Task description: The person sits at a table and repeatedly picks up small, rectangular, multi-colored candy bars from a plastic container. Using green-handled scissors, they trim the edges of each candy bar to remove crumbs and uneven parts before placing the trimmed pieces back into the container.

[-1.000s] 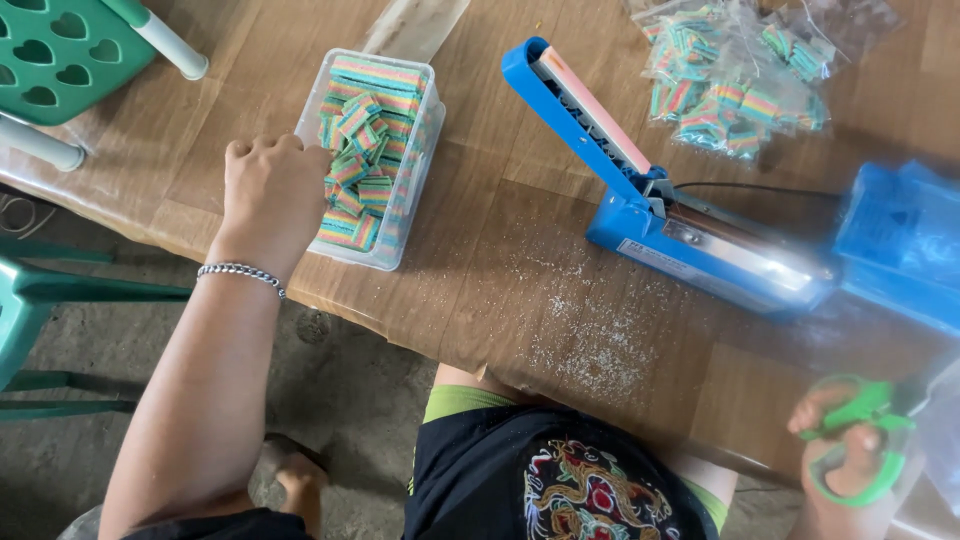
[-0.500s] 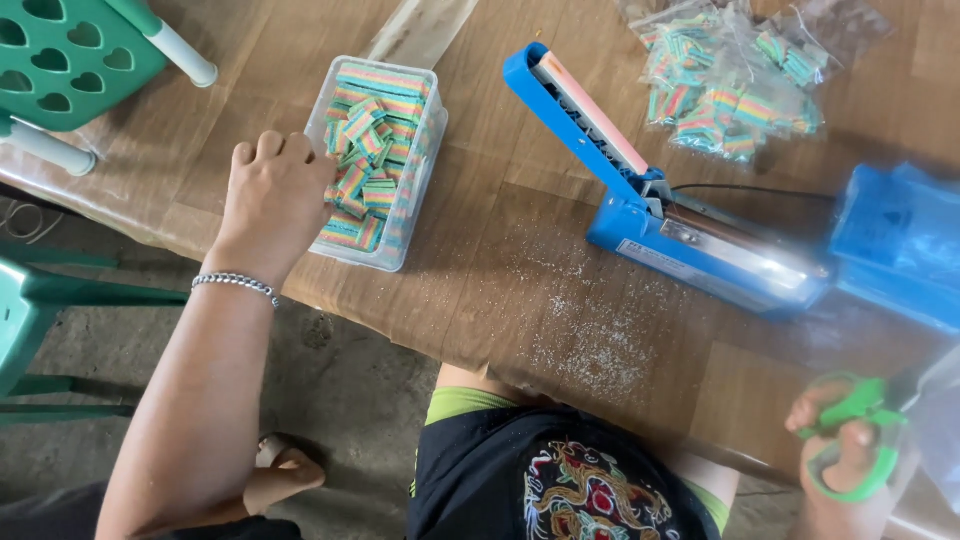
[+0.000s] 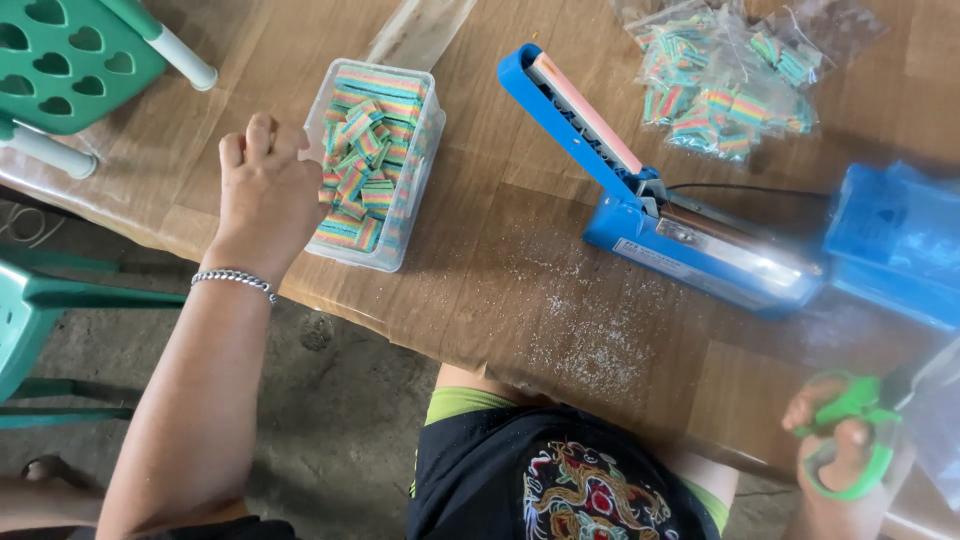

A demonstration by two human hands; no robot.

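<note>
Hands: left (image 3: pixel 265 190) in candy tub (image 3: pixel 420 150), right (image 3: pixel 835 470) gripping scissors (image 3: pixel 860 410)

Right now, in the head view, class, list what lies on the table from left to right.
Green plastic stool → clear tub of rainbow candy strips → blue heat sealer → blue box.

The person is wearing a silver chain bracelet (image 3: pixel 236 281) on the left wrist — both arms are showing bare, no sleeves — and black shorts (image 3: pixel 560 480) carrying a colourful embroidered dragon-like pattern, green trim edging them.
</note>
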